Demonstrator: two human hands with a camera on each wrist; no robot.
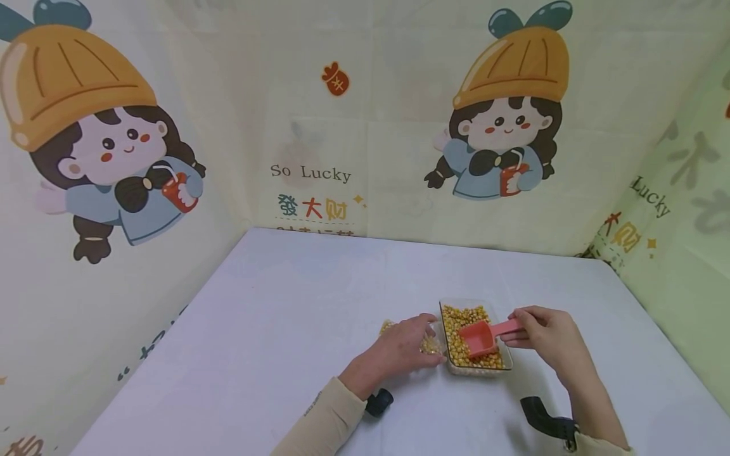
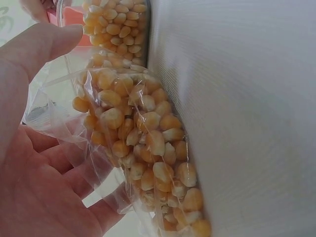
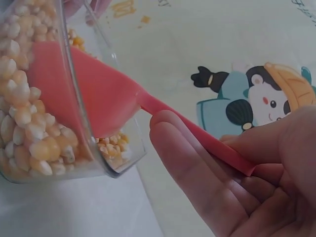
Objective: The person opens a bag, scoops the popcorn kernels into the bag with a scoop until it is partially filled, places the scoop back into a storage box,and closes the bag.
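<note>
A clear rectangular container [image 1: 478, 372] filled with yellow corn kernels [image 1: 456, 322] stands on the table. My right hand [image 1: 550, 335] pinches the thin handle of a pink scoop [image 1: 480, 339] between thumb and fingers. The scoop's bowl rests among the kernels, partly sunk behind the clear wall in the right wrist view. Left of the container lies a transparent plastic bag [image 2: 148, 143] with corn kernels inside. My left hand [image 1: 402, 345] holds it near its mouth, fingers curled about the film and thumb tip close to the container. Part of the bag is hidden behind this hand.
The white table [image 1: 256, 354] reaches back to a cream curtain [image 1: 393, 126] printed with cartoon figures and lettering. Similar cloth hangs on the left and right. Black wrist mounts [image 1: 379, 402] show near both sleeves.
</note>
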